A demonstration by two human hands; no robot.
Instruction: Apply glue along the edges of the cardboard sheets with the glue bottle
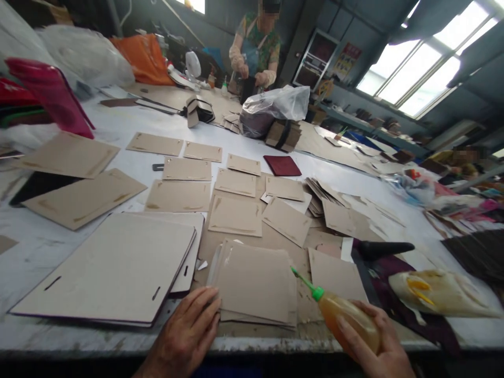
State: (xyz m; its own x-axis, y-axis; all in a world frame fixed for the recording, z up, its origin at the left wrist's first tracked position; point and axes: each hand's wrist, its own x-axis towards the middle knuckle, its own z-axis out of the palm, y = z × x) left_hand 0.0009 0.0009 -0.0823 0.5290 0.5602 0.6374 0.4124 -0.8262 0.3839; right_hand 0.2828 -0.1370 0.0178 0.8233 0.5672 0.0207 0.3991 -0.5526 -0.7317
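Observation:
My right hand [378, 341] is wrapped round a squeeze bottle [346, 315] of amber glue at the table's near edge, its green nozzle tip pointing up-left over a stack of brown cardboard sheets [255, 283]. My left hand [189, 331] lies flat with fingers stretched out, its fingertips touching the stack's near left corner. To the left sits a large slotted board [114, 268].
Many cardboard pieces [236, 215] lie spread over the white table [47, 247], with a dark red cover [282, 165] among them. A yellowish bag [441, 294] and a black tool [384, 249] lie at right. A person [255, 47] works at the far end, near a plastic bag [275, 107].

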